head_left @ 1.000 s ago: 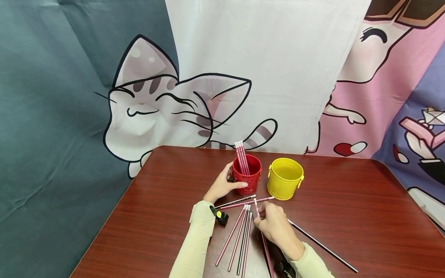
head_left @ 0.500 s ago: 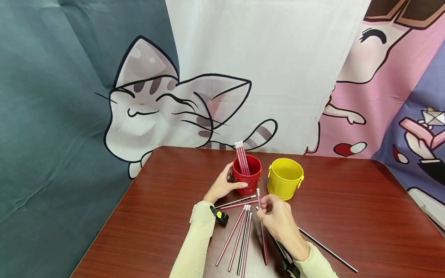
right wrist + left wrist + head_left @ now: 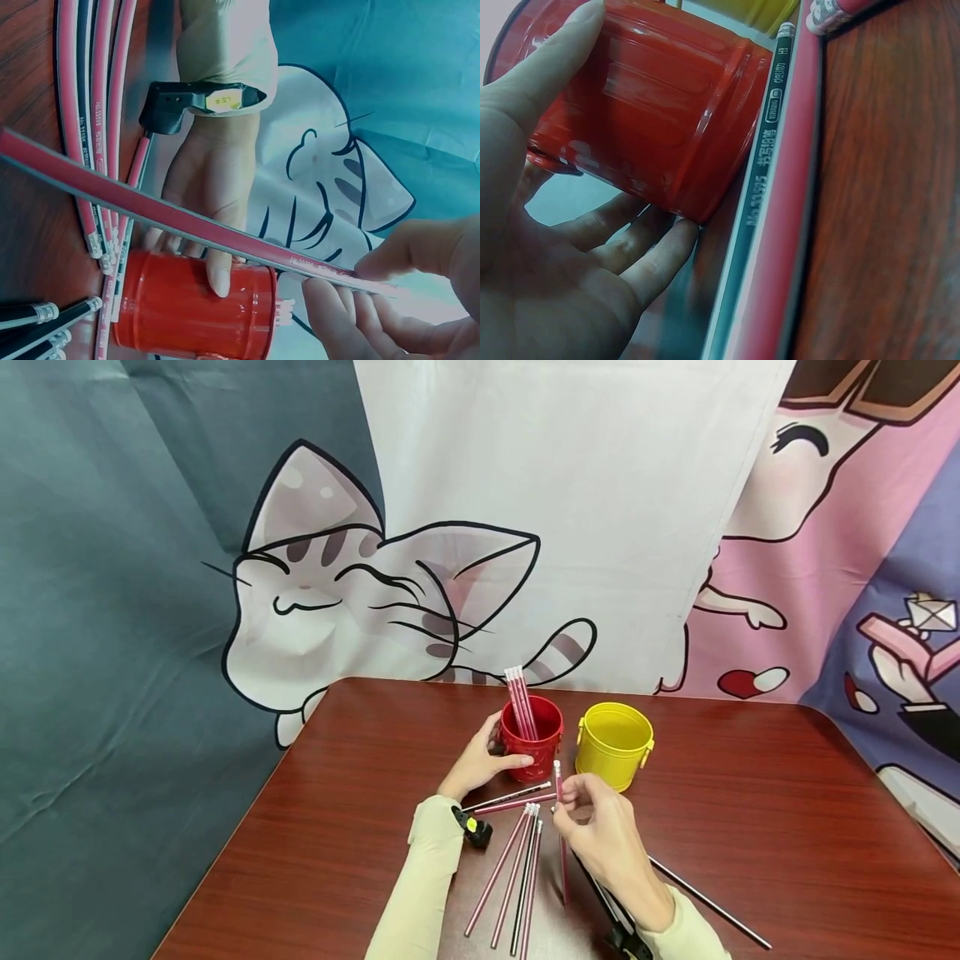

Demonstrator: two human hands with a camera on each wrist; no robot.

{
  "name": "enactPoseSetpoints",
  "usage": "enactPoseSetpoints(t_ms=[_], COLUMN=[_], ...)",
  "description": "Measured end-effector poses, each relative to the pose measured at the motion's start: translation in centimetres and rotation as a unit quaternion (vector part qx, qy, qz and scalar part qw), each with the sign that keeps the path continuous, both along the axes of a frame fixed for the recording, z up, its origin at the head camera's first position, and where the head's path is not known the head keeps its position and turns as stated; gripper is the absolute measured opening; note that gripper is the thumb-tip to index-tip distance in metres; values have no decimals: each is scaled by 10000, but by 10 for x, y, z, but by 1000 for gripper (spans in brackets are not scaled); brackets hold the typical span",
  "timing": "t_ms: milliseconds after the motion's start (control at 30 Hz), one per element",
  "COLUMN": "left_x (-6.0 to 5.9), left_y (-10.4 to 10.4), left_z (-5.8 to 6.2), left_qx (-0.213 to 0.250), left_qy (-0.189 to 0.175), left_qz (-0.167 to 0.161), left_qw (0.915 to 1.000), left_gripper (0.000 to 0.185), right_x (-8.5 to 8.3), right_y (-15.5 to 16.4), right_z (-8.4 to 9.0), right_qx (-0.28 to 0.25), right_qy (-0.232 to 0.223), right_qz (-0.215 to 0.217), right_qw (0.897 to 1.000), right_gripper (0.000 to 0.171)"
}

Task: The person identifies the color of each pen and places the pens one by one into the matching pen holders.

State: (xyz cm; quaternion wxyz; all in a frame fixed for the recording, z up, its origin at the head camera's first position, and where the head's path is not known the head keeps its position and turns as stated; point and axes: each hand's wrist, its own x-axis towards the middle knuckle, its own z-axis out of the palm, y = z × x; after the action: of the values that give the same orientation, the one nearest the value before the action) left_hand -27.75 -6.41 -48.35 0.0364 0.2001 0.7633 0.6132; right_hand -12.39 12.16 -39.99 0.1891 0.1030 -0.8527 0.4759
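My left hand (image 3: 480,762) holds the small red bucket (image 3: 545,758), thumb across its front and fingers around its side. Several pinkish-red pencils (image 3: 522,706) with white eraser ends stand inside, leaning left. Just in front, my right hand (image 3: 606,835) pinches another red pencil (image 3: 172,215) between thumb and fingers near its eraser end. This pencil is raised and nearly upright, its long end hanging toward the table. A dark green pencil (image 3: 761,169) and a red pencil (image 3: 786,202) lie side by side close to the bucket's base.
A yellow bucket (image 3: 615,745) stands right of the red one, with nothing visible inside. Several red and dark pencils (image 3: 517,877) lie fanned between my forearms. Dark pencils (image 3: 708,902) lie under and beside my right wrist. A cartoon cloth (image 3: 600,510) hangs behind the table (image 3: 750,793).
My right hand has lifted the red pencil from the table, moving slightly forward and up toward the buckets. My left hand has stayed on the red bucket.
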Motion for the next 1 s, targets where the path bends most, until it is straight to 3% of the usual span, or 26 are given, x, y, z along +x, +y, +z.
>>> enactPoseSetpoints(t_ms=[233, 567, 1000], left_x=[5, 2, 2], left_y=[0, 1, 1], left_z=[6, 2, 2], left_qx=[-6, -11, -43], left_qy=[-84, -79, -145], left_qz=[-20, 30, 47], left_qw=[10000, 10000, 9999], left_gripper=[83, 83, 84], right_x=[3, 2, 4], right_y=[-1, 0, 2], right_z=[1, 0, -2], right_qx=[-95, -331, -489], right_qy=[318, 1205, 1016], right_qz=[-21, 158, 241], right_qw=[9994, 9920, 9933], right_gripper=[27, 30, 28])
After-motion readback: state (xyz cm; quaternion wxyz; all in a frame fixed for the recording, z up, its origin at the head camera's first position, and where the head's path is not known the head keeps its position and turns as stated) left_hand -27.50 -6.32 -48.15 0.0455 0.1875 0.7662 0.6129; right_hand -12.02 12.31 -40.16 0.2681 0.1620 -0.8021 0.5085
